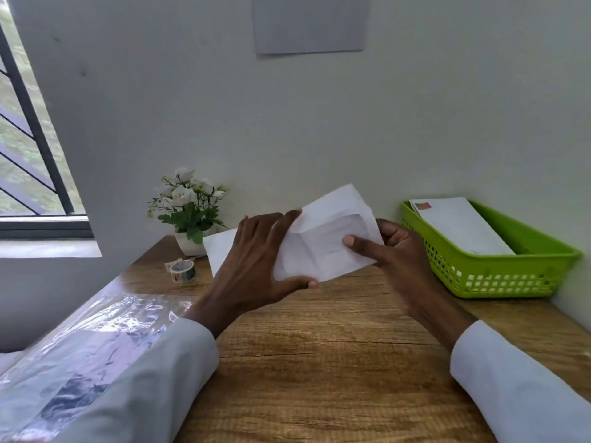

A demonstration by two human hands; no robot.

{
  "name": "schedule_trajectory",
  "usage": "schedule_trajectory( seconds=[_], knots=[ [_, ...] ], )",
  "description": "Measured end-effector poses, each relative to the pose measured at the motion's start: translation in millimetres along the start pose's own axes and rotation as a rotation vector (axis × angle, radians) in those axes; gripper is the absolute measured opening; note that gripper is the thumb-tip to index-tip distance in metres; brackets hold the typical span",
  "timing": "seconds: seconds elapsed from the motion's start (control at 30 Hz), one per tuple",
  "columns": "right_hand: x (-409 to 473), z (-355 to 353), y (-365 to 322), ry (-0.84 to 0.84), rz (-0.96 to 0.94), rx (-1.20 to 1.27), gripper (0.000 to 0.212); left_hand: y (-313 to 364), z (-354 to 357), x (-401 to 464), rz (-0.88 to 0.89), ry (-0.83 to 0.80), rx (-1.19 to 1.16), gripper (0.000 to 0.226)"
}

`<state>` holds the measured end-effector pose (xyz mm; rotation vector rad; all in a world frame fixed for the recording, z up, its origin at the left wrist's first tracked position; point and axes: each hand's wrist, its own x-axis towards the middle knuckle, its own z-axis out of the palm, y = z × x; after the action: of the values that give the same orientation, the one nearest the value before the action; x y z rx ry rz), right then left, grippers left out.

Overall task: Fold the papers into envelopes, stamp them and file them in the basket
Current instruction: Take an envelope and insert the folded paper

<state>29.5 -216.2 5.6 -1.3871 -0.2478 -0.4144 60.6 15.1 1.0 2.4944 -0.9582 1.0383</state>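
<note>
Item: left hand (256, 263) and right hand (393, 251), each pinching one end of a white folded paper envelope (323, 238) raised above the wooden desk (319, 346). Long axis slants, upper end toward the back wall. We judge folding done; next we need the stamp-printed tape roll (182, 270), then the green plastic basket (499, 276).

A pale plaster wall (319, 129) fills most of the frame, with a grey sheet (310, 24) fixed at top centre. At upper left, a black-barred window (25, 129) — greenery beyond — lets in soft daylight. A wood-grain desk (332, 356) spans the lower frame.
</note>
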Motion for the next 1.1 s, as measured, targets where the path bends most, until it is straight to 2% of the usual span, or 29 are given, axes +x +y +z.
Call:
schedule_trajectory(
  seconds=[0.13, 0.3, 0.37, 0.43, 0.47, 0.53, 0.6, 0.73, 0.77, 0.87, 0.97, 1.03, 1.1],
  knots=[
    [-2.7, 6.1, -18.0, 0.068, -0.121, 0.149, 0.019, 10.4, -5.4, 6.1, -0.071, 0.136, -0.164, 0.091],
    [-5.6, 10.2, -37.0, 0.043, -0.201, 0.276, 0.019, 15.2, -11.9, 9.3, -0.139, 0.254, -0.200, 0.087],
    [-5.4, 10.7, -41.8, 0.035, -0.213, 0.333, 0.031, 14.2, -12.7, 9.9, -0.188, 0.242, -0.372, 0.066],
    [-5.0, 11.4, -46.7, 0.038, -0.219, 0.376, 0.046, 13.1, -11.6, 11.0, -0.218, 0.228, -0.612, 0.029],
    [-4.2, 11.8, -48.9, 0.040, -0.227, 0.390, 0.052, 12.3, -10.6, 11.8, -0.224, 0.229, -0.677, 0.025],
    [-3.8, 11.7, -52.0, 0.051, -0.241, 0.420, 0.057, 12.0, -7.8, 10.6, -0.217, 0.246, -0.736, 0.045],
    [-5.9, 12.0, -56.5, 0.072, -0.243, 0.454, 0.059, 14.8, -6.2, 9.4, -0.241, 0.278, -0.775, 0.049],
    [-11.0, 15.7, -64.7, 0.064, -0.331, 0.368, 0.059, 17.5, 4.0, 7.2, -0.274, 0.271, -0.881, 0.012],
    [-12.2, 16.7, -65.4, 0.060, -0.366, 0.314, 0.057, 16.9, 6.1, 6.4, -0.270, 0.263, -0.843, 0.012],
    [-17.1, 23.6, -66.0, 0.041, -0.435, 0.078, 0.052, 15.5, 7.9, 5.5, -0.238, 0.278, -0.689, 0.033],
    [-20.1, 26.9, -55.9, -0.017, -0.447, -0.151, 0.054, 30.6, -3.6, 8.0, -0.159, 0.399, -0.754, 0.043],
    [-23.0, 29.1, -52.7, -0.064, -0.429, -0.194, 0.053, 41.7, -11.7, 10.7, -0.079, 0.513, -0.789, 0.056],
    [-23.3, 30.5, -49.7, -0.064, -0.398, -0.169, 0.048, 46.7, -14.5, 11.6, -0.007, 0.610, -0.763, 0.057]
  ],
)
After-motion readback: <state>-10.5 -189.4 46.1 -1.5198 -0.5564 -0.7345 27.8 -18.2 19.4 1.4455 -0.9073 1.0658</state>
